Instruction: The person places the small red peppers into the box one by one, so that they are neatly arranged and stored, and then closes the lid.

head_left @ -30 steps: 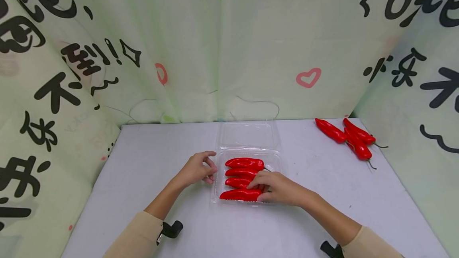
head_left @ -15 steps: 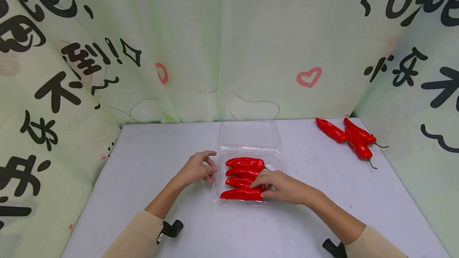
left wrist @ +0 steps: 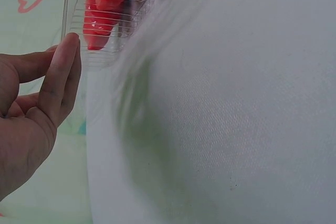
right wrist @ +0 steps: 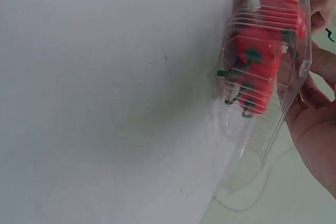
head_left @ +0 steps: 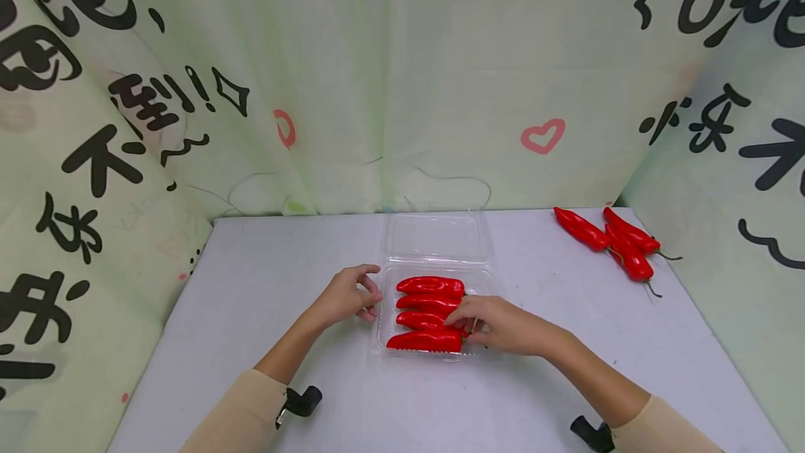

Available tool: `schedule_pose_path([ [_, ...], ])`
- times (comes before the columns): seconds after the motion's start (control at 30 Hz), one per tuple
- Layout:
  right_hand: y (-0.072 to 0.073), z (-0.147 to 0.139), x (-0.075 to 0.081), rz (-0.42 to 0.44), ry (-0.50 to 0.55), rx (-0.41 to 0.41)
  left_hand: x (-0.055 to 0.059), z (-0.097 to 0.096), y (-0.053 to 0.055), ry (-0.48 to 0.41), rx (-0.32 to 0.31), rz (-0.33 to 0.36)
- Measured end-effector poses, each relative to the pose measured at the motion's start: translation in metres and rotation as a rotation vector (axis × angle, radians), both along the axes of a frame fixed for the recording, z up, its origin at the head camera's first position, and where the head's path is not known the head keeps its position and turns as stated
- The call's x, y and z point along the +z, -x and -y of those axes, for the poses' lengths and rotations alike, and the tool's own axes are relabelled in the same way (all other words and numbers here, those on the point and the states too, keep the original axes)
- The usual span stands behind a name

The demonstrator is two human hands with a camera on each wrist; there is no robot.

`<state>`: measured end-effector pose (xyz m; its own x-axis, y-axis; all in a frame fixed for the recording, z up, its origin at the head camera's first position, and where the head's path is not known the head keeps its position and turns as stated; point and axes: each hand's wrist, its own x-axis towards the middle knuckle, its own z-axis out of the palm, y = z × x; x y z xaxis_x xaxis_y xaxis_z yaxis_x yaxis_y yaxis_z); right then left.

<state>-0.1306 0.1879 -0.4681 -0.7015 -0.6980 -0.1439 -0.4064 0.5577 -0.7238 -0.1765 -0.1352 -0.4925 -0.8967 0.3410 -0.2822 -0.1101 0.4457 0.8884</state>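
My L hand is resting at the L side of a clear, rectangular, ribbed plastic box, fingers loosely bent & holding nothing; per the L wrist view, a fingertip is touching or nearly touching the box's edge (can't tell which).

My R hand is resting over the box's R edge, fingers bending down at the stem ends of long, glossy red peppers lying inside. The fingertips are sitting right at the lower peppers, but my own fingers are hiding the contact, so I can't tell if the hand is pinching one.

From above, four of those peppers are showing in the box, lying side by side, tips pointing L. Their green stems are showing thru the ribbed wall in the R wrist view (bit blurry, tbh). The box's clear plastic lid is lying open on the far side.

Three more glossy red peppers w/ thin dark stems are lying bunched tog. at the far R corner of the white-covered counter, well apart from the box. A pale green curtain w/ black characters is hanging behind & at both sides. Beige sleeves are covering part of my forearms, w/ a black device sticking out by each cuff.
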Motion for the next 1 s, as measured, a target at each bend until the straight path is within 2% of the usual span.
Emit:
schedule_pose_path([
  [0.37,0.003,-0.019,0.006,-0.079,0.029,-0.1,0.0,0.001,0.0,0.001,-0.003,-0.005],
  [0.47,0.003,-0.027,0.006,-0.123,0.028,-0.13,0.0,0.001,0.0,0.002,-0.004,-0.006],
  [0.63,0.004,-0.042,0.006,-0.194,0.023,-0.211,-0.001,0.002,-0.001,-0.003,0.0,0.001],
  [1.0,0.012,-0.081,0.011,-0.252,-0.028,-0.398,0.0,0.001,0.0,-0.002,-0.001,0.001],
])
